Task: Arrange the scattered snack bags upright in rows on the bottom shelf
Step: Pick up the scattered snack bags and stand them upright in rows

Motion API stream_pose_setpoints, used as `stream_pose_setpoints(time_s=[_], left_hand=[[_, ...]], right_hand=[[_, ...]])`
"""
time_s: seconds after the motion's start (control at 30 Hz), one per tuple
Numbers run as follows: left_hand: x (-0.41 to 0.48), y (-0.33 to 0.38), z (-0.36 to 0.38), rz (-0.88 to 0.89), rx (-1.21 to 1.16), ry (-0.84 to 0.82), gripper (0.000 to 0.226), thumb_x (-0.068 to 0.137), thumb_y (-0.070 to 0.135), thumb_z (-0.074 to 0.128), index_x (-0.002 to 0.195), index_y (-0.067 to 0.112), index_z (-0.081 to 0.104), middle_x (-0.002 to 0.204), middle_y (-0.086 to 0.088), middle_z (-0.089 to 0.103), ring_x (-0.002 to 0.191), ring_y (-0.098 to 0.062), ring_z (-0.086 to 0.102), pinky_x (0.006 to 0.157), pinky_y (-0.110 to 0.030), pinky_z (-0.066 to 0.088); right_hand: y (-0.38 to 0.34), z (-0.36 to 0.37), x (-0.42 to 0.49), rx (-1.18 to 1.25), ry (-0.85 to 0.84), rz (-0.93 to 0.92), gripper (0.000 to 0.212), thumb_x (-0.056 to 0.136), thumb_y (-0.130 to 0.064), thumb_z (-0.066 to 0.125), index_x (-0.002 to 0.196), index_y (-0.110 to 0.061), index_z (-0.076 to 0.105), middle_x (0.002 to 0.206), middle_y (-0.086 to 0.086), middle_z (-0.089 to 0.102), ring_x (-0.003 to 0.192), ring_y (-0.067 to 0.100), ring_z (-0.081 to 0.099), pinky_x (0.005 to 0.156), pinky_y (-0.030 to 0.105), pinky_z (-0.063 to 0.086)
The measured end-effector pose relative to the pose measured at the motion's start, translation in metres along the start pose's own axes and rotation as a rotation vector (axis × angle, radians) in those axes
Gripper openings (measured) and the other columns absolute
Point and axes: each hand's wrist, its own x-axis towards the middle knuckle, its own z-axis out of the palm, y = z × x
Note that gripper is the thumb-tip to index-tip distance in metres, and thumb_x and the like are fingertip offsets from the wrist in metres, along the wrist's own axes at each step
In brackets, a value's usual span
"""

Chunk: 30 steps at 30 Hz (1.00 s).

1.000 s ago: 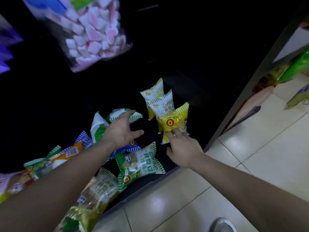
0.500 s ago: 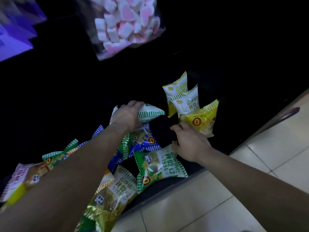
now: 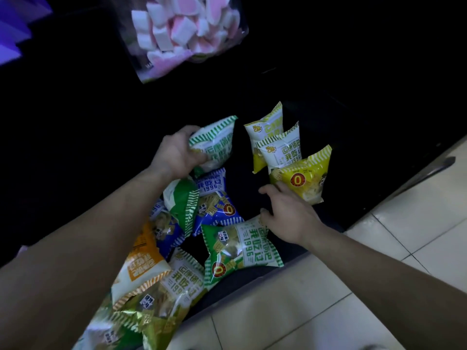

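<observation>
left hand: my left hand (image 3: 174,155), centre of frame, is clenched round the lower end of a green-and-white striped foil snack bag (image 3: 214,145), fingers wrapped on it.
held bag: tilted, striped top edge pointing to the upper right. It's above the pile and just left of the row, with a dark gap between.
right hand: my right hand (image 3: 290,215), right of centre, is released, fingers loosely spread, grasping nothing. Its far side is at the lower left corner of the front yellow bag. It looks like contact, but I can't confirm.
row: three bags upright, right of centre, overlapping front to back. A yellow foil bag with red "0" badge (image 3: 303,178) is in front, a white bag with yellow striped edges (image 3: 283,150) behind it, and a yellow-and-white bag (image 3: 265,130) at the back.
pile: lower left to centre, lying flat and overlapping. It has a blue foil bag (image 3: 217,198), a green foil bag with white panel (image 3: 240,246) near the shelf's front edge, an orange-and-white bag (image 3: 144,263) and an olive-gold bag (image 3: 161,299).
shelf: black bottom shelf (image 3: 242,178), very dark, back not readable.
above: a clear bag of pink-and-white marshmallows (image 3: 184,29) at top centre, purple packs (image 3: 12,34) at upper left.
floor: pale tiled floor (image 3: 328,311), lower right.
</observation>
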Motion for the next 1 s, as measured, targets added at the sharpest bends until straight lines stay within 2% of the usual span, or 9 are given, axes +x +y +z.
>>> stream_pose_setpoints(time_s=[0.13, 0.23, 0.37, 0.5, 0.63, 0.77, 0.9, 0.93, 1.0], left_hand=[[-0.023, 0.012, -0.045, -0.091, -0.172, 0.028, 0.062, 0.070, 0.032, 0.088, 0.119, 0.016, 0.053, 0.105, -0.002, 0.065, 0.089, -0.019, 0.063, 0.073, -0.028, 0.047], [-0.054, 0.023, -0.065, -0.168, -0.497, -0.120, 0.066, 0.068, 0.022, 0.090, 0.123, 0.013, 0.054, 0.107, -0.010, 0.071, 0.087, -0.022, 0.073, 0.079, -0.034, 0.060], [-0.097, 0.047, -0.066, -0.156, -0.650, -0.265, 0.069, 0.069, 0.018, 0.083, 0.132, 0.010, 0.054, 0.109, -0.008, 0.073, 0.091, -0.018, 0.074, 0.079, -0.026, 0.059], [-0.118, 0.066, -0.057, -0.160, -0.776, -0.307, 0.035, 0.078, 0.007, 0.077, 0.109, 0.017, 0.064, 0.097, -0.001, 0.077, 0.091, -0.015, 0.074, 0.073, -0.023, 0.059], [-0.124, 0.075, -0.045, -0.144, -0.752, -0.263, 0.032, 0.076, 0.016, 0.081, 0.105, 0.015, 0.066, 0.100, -0.002, 0.077, 0.094, -0.017, 0.074, 0.079, -0.031, 0.060], [-0.125, 0.084, -0.016, -0.143, -0.690, -0.184, 0.040, 0.073, 0.020, 0.085, 0.108, 0.014, 0.066, 0.092, 0.005, 0.076, 0.086, -0.009, 0.073, 0.072, -0.021, 0.059], [-0.126, 0.101, 0.036, -0.132, -0.555, -0.204, 0.049, 0.071, 0.023, 0.088, 0.112, 0.021, 0.060, 0.084, 0.015, 0.067, 0.066, 0.010, 0.062, 0.060, -0.006, 0.049], [-0.126, 0.106, 0.052, -0.147, -0.540, -0.231, 0.052, 0.071, 0.024, 0.088, 0.115, 0.020, 0.059, 0.080, 0.012, 0.067, 0.062, 0.009, 0.063, 0.057, -0.008, 0.050], [-0.123, 0.113, 0.082, -0.169, -0.491, -0.238, 0.062, 0.069, 0.035, 0.089, 0.121, 0.020, 0.060, 0.081, 0.004, 0.071, 0.066, -0.002, 0.068, 0.059, -0.022, 0.056]], right_hand=[[-0.012, -0.023, -0.007, 0.095, 0.069, -0.038, 0.054, 0.095, -0.037, 0.056, 0.144, -0.023, 0.040, 0.138, 0.000, 0.041, 0.120, 0.020, 0.052, 0.089, 0.032, 0.046], [-0.020, -0.044, -0.020, 0.184, 0.155, -0.060, 0.062, 0.092, -0.045, 0.061, 0.146, -0.025, 0.037, 0.138, -0.002, 0.044, 0.120, 0.018, 0.050, 0.091, 0.032, 0.043], [-0.026, -0.062, -0.041, 0.337, 0.149, -0.090, 0.084, 0.082, -0.063, 0.065, 0.151, -0.032, 0.027, 0.148, -0.006, 0.039, 0.130, 0.015, 0.043, 0.105, 0.041, 0.042], [-0.026, -0.064, -0.056, 0.412, 0.150, -0.103, 0.079, 0.082, -0.063, 0.065, 0.148, -0.031, 0.035, 0.145, -0.009, 0.048, 0.130, 0.013, 0.046, 0.105, 0.044, 0.043], [-0.014, -0.065, -0.062, 0.412, 0.167, -0.099, 0.073, 0.084, -0.061, 0.064, 0.146, -0.032, 0.037, 0.141, -0.009, 0.052, 0.128, 0.013, 0.048, 0.103, 0.046, 0.045], [0.009, -0.069, -0.070, 0.319, 0.171, -0.020, 0.071, 0.090, -0.059, 0.057, 0.149, -0.030, 0.032, 0.144, -0.003, 0.047, 0.125, 0.016, 0.050, 0.102, 0.044, 0.046], [0.055, -0.067, -0.090, 0.091, 0.173, 0.153, 0.056, 0.092, -0.041, 0.058, 0.140, -0.019, 0.043, 0.129, 0.012, 0.052, 0.117, 0.031, 0.057, 0.099, 0.043, 0.046], [0.066, -0.064, -0.096, 0.034, 0.134, 0.201, 0.055, 0.091, -0.040, 0.058, 0.140, -0.018, 0.043, 0.129, 0.013, 0.051, 0.119, 0.033, 0.056, 0.099, 0.043, 0.045], [0.082, -0.055, -0.106, -0.043, 0.008, 0.282, 0.057, 0.091, -0.041, 0.057, 0.142, -0.020, 0.041, 0.131, 0.011, 0.047, 0.121, 0.034, 0.053, 0.100, 0.042, 0.044]])
